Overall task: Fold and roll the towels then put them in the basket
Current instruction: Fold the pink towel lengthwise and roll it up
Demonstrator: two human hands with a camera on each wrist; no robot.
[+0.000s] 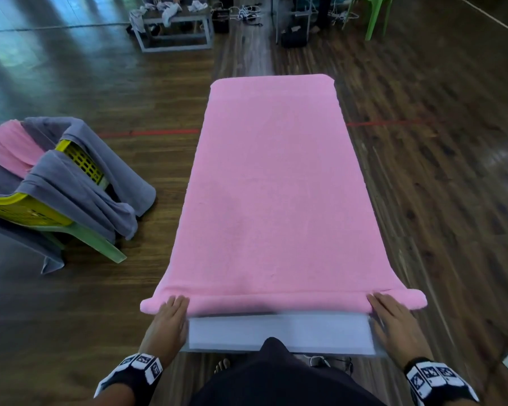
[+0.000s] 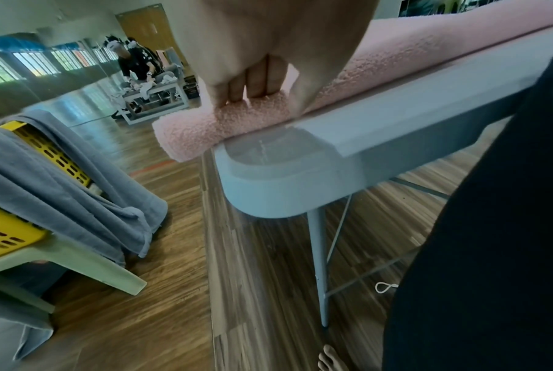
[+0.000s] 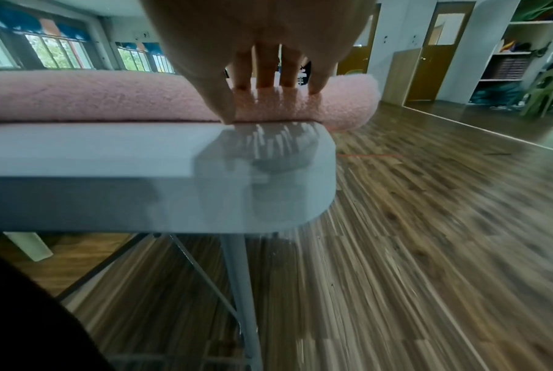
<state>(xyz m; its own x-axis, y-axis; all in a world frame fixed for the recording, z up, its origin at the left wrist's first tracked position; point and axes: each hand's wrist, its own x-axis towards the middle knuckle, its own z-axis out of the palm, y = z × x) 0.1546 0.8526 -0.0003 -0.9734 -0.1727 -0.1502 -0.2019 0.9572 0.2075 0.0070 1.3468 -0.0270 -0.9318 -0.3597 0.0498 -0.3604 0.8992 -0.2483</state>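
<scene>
A long pink towel [image 1: 270, 186] lies flat along a narrow grey table [image 1: 276, 332]. Its near end is turned into a thin roll [image 1: 276, 303] that overhangs both table sides. My left hand [image 1: 173, 309] rests on the roll's left end, fingers straight across the top. My right hand [image 1: 384, 306] lies the same way on the right end. In the left wrist view the left hand [image 2: 262, 85] presses the roll [image 2: 236, 118], thumb at its near side. The right wrist view shows the right hand [image 3: 262, 75] on the roll [image 3: 78, 98].
A yellow basket [image 1: 82, 162] sits on a pale green chair [image 1: 100, 241] to the left, draped with grey towels [image 1: 71, 189] and a pink one [image 1: 9, 145]. Wooden floor surrounds the table. Another table [image 1: 173, 24] with cloths and a green chair [image 1: 376, 13] stand far back.
</scene>
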